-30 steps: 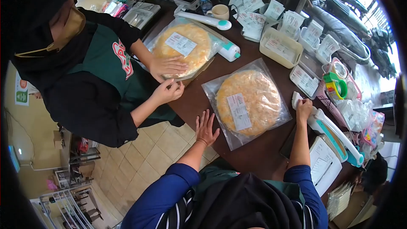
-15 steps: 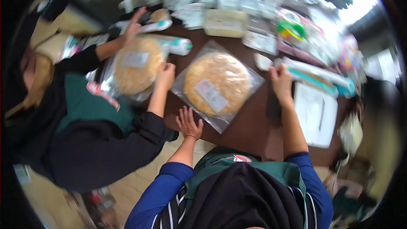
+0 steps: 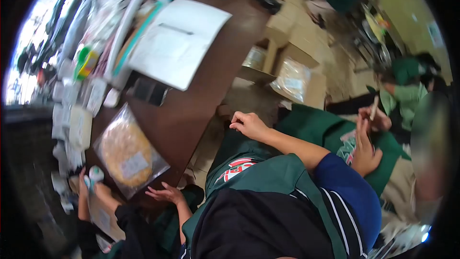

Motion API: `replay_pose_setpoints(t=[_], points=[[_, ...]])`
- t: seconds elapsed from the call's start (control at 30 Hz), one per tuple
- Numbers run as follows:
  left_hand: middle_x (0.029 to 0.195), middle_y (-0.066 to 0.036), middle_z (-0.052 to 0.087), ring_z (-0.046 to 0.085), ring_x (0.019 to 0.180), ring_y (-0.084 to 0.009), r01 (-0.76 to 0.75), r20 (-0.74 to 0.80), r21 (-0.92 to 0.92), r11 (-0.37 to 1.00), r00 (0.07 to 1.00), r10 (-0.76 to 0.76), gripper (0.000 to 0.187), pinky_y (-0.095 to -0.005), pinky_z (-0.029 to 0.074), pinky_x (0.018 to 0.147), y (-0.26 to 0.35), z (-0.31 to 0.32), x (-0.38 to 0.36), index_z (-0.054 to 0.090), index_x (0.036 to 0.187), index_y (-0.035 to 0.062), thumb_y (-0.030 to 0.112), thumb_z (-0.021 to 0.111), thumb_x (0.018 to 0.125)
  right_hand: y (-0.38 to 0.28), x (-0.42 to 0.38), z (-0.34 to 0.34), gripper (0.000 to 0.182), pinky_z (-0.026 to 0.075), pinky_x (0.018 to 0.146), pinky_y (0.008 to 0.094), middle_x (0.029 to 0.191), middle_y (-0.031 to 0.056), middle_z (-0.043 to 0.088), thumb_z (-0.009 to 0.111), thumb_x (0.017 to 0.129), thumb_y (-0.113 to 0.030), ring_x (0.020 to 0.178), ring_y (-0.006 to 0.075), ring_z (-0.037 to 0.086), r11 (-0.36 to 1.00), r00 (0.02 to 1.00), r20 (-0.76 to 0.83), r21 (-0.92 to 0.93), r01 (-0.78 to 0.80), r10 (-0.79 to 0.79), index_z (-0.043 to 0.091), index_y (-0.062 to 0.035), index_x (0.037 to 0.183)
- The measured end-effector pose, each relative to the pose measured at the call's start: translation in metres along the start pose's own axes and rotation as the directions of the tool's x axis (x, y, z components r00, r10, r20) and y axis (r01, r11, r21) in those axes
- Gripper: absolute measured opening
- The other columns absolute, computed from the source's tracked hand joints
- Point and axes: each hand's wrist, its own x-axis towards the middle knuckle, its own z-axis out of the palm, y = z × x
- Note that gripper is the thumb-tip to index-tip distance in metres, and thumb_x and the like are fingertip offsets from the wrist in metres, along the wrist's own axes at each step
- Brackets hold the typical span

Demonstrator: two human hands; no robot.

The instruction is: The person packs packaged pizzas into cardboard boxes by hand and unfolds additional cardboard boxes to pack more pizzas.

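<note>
A round, pale-orange flat food in a clear bag (image 3: 125, 148), with a white label on it, lies on the brown table (image 3: 189, 110). Near the bag's lower right corner is my left hand (image 3: 167, 194), palm partly turned up and fingers spread, holding nothing. My right hand (image 3: 250, 125) is off the table's edge in front of my apron, its fingers curled in and nothing showing in them. A white sheet (image 3: 179, 52) with a pen (image 3: 175, 29) on it lies farther along the table. Beside the sheet is a dark flat object (image 3: 147, 88).
A co-worker's hands (image 3: 93, 192) work at the lower left. On the right, another person's hands (image 3: 366, 148) hold a thin stick-like piece. An open cardboard box (image 3: 314, 84) with bagged goods stands beyond the table. White packets and a tape roll (image 3: 87, 62) line the far side.
My view has swung right, bringing the box and another person into sight. My right hand has left the table and come toward my body. The bagged round lies in the same place.
</note>
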Motion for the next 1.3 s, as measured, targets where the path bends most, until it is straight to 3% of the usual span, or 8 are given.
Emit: replay_pose_setpoints(t=[0.17, 0.33, 0.5, 0.67, 0.83, 1.03, 1.2, 1.3], points=[[0.135, -0.025, 0.019, 0.019, 0.124, -0.0398, -0.413, 0.299, -0.279, 0.867, 0.821, 0.487, 0.059, -0.0524, 0.019, 0.098, 0.096, -0.010, -0.008, 0.028, 0.128, 0.0045, 0.035, 0.050, 0.082, 0.076, -0.045, -0.051, 0.018, 0.044, 0.055, 0.0408, 0.064, 0.0136, 0.058, 0.063, 0.073, -0.019, 0.062, 0.0334, 0.058, 0.972, 0.938, -0.343, -0.203, -0.120, 0.045, 0.051, -0.0059, 0.075], [0.132, -0.025, 0.023, 0.024, 0.123, -0.0387, -0.620, 0.391, -0.550, 0.560, 0.401, 0.828, 0.059, -0.0528, 0.019, 0.099, 0.217, 0.041, 0.020, 0.031, 0.126, 0.0063, 0.022, 0.057, 0.075, 0.154, -0.063, -0.107, 0.019, 0.043, 0.057, 0.0440, 0.065, 0.0151, 0.058, 0.064, 0.073, -0.020, 0.065, 0.0347, 0.057, 0.907, 0.817, -0.542, -0.219, -0.361, 0.194, 0.051, -0.0053, 0.074], [0.135, -0.017, 0.026, 0.026, 0.124, -0.0335, -0.760, 0.458, -0.504, 0.410, 0.167, 0.873, 0.061, -0.0489, 0.020, 0.101, 0.321, 0.123, 0.055, 0.035, 0.126, 0.0063, 0.021, 0.059, 0.071, 0.215, -0.095, -0.138, 0.020, 0.045, 0.059, 0.0425, 0.067, 0.0149, 0.059, 0.065, 0.071, -0.018, 0.067, 0.0345, 0.057, 0.845, 0.606, -0.661, 0.081, -0.528, 0.442, 0.051, -0.0042, 0.073], [0.138, -0.016, 0.023, 0.022, 0.127, -0.0328, -0.761, 0.439, -0.564, 0.319, 0.050, 0.897, 0.069, -0.0477, 0.020, 0.101, 0.364, 0.164, 0.064, 0.030, 0.130, 0.0070, 0.024, 0.061, 0.070, 0.241, -0.113, -0.140, 0.020, 0.044, 0.059, 0.0428, 0.067, 0.0140, 0.059, 0.067, 0.069, -0.020, 0.067, 0.0341, 0.057, 0.794, 0.538, -0.718, 0.034, -0.607, 0.442, 0.053, -0.0061, 0.073], [0.138, -0.016, 0.025, 0.022, 0.127, -0.0323, -0.829, 0.394, -0.483, 0.281, 0.080, 0.915, 0.073, -0.0495, 0.018, 0.101, 0.335, 0.184, 0.074, 0.029, 0.130, 0.0062, 0.025, 0.062, 0.068, 0.251, -0.115, -0.132, 0.018, 0.044, 0.057, 0.0430, 0.065, 0.0148, 0.058, 0.066, 0.070, -0.018, 0.067, 0.0349, 0.057, 0.788, 0.615, -0.672, -0.075, -0.611, 0.413, 0.053, -0.0057, 0.074], [0.137, -0.017, 0.026, 0.022, 0.127, -0.0351, -0.830, 0.396, -0.484, 0.279, 0.077, 0.915, 0.074, -0.0514, 0.017, 0.100, 0.310, 0.197, 0.081, 0.030, 0.129, 0.0058, 0.026, 0.064, 0.066, 0.325, -0.084, -0.120, 0.013, 0.045, 0.053, 0.0328, 0.063, 0.0137, 0.059, 0.066, 0.069, -0.009, 0.056, 0.0241, 0.059, 0.884, 0.518, -0.817, -0.024, -0.466, 0.251, 0.056, -0.0023, 0.074], [0.136, -0.020, 0.027, 0.022, 0.126, -0.0368, -0.837, 0.447, -0.451, 0.310, 0.089, 0.890, 0.072, -0.0497, 0.017, 0.100, 0.322, 0.191, 0.080, 0.030, 0.128, 0.0029, 0.023, 0.062, 0.068, 0.417, -0.024, -0.129, 0.011, 0.045, 0.053, 0.0334, 0.063, 0.0162, 0.058, 0.065, 0.068, -0.004, 0.054, 0.0272, 0.057, 0.851, 0.367, -0.780, 0.386, -0.355, 0.507, 0.057, 0.0001, 0.073], [0.135, -0.022, 0.025, 0.021, 0.127, -0.0372, -0.734, 0.444, -0.534, 0.419, 0.178, 0.878, 0.072, -0.0466, 0.016, 0.102, 0.318, 0.196, 0.080, 0.027, 0.130, 0.0001, 0.023, 0.061, 0.070, 0.478, 0.017, -0.122, 0.012, 0.045, 0.055, 0.0332, 0.065, 0.0153, 0.058, 0.066, 0.068, -0.005, 0.057, 0.0274, 0.056, 0.886, 0.461, -0.786, 0.227, -0.405, 0.412, 0.056, 0.0010, 0.073]])
